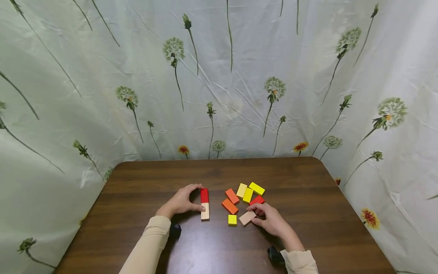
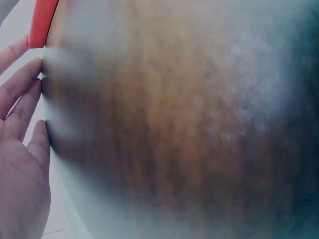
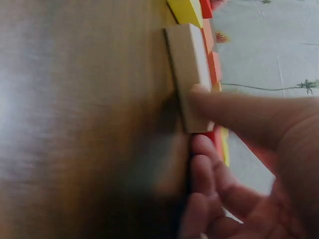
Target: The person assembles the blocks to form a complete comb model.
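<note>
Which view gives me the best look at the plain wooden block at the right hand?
The right wrist view: the plain wooden block appears largest there, though the right hand partly covers it. The head view shows it smaller; the left wrist view doesn't show it.

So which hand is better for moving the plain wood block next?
Probably the right hand: it holds the plain wood block by one end. The left hand is farther away, at the striped wood block and the red block lined up with it.
</note>
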Tool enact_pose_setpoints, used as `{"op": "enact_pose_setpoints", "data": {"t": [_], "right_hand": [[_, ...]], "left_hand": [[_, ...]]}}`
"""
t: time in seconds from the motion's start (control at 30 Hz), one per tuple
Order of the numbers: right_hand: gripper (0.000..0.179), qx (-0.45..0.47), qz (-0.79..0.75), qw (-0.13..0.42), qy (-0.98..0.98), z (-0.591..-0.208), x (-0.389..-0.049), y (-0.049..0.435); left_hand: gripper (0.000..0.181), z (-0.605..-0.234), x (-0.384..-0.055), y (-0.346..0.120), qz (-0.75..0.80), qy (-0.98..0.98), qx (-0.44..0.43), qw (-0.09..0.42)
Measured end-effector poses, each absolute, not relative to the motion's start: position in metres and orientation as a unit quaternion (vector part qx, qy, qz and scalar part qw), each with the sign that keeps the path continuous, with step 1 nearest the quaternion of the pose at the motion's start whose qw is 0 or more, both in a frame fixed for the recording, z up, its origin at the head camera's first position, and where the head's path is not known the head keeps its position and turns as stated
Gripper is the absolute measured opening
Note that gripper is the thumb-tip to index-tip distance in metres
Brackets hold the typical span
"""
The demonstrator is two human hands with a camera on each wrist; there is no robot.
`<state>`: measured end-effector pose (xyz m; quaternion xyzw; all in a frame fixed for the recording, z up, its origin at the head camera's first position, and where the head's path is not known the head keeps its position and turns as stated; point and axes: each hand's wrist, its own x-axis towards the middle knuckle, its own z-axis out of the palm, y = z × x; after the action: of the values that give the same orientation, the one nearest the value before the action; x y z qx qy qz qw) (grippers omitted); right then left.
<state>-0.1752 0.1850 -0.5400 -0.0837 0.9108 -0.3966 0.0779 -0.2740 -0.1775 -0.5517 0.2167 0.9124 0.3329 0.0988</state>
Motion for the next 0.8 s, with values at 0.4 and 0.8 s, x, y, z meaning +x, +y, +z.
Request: {"op": "enact_pose_setpoints", "data": {"t": [0.4,0.8], "right_hand": [[0.069,0.016,-0.380,0.034,0.924,-0.543,-0.165,0.170],[0.070,0.022,-0.325,0.005,0.945,-0.542,-0.157,0.154]], "left_hand": [[0.085,-0.551,-0.274,-0.176,0.332,0.911,0.223,0.103],[0.086,-0.550,-0.274,-0.180,0.330,0.912,0.225,0.095]]}}
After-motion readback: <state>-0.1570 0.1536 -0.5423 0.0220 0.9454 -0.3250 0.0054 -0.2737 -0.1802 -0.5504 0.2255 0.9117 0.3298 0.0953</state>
